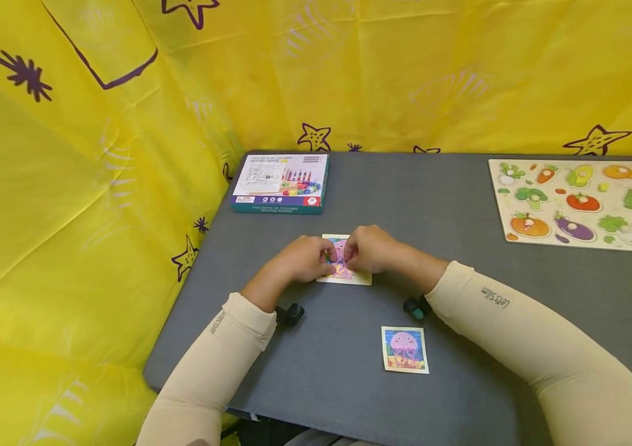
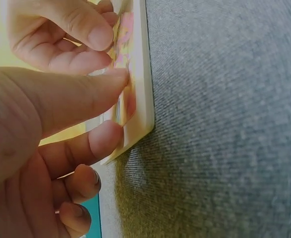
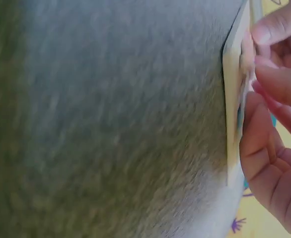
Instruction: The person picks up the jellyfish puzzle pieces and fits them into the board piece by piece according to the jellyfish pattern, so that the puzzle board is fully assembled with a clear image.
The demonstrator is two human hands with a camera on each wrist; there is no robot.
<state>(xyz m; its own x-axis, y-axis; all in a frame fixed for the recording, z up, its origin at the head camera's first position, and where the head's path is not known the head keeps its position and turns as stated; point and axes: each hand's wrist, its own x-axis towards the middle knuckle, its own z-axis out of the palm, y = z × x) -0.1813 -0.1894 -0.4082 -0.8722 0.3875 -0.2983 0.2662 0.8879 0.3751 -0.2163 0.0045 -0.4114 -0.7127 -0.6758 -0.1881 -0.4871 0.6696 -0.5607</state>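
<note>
A small jellyfish picture puzzle with a pale board (image 1: 362,278) lies flat on the dark grey table under both hands. My left hand (image 1: 306,257) pinches a colourful puzzle piece (image 2: 129,101) at the board's left part, thumb and index finger on either side of it. From the other side, my right hand (image 1: 373,249) bends its thumb and fingers onto the pink part of the picture, pinching a piece there; fingers hide much of that piece. Closer to the body lies a jellyfish picture card (image 1: 405,350), touched by neither hand.
Behind the left hand, a boxed toy set (image 1: 280,184) lies near the table's far left corner. A wooden vegetable puzzle board (image 1: 564,186) is at the far right. Yellow patterned cloth (image 1: 383,80) hangs along the back and left sides of the table (image 1: 422,192).
</note>
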